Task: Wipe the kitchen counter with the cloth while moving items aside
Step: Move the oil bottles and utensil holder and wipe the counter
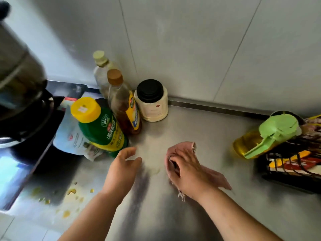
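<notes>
One cloth [182, 147], bunched beneath the right hand [189, 171] gripping it; left hand [123, 167] hovers open.

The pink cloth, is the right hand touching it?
Touching. The head view shows the right hand lying on top of the pink cloth, fingers curled into its folds.

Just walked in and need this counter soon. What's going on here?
A person is wiping the counter. The right hand grips a pink cloth against it; the left hand hovers open by the green bottle, holding nothing. Yellowish spills lie unwiped at the front left.
</notes>
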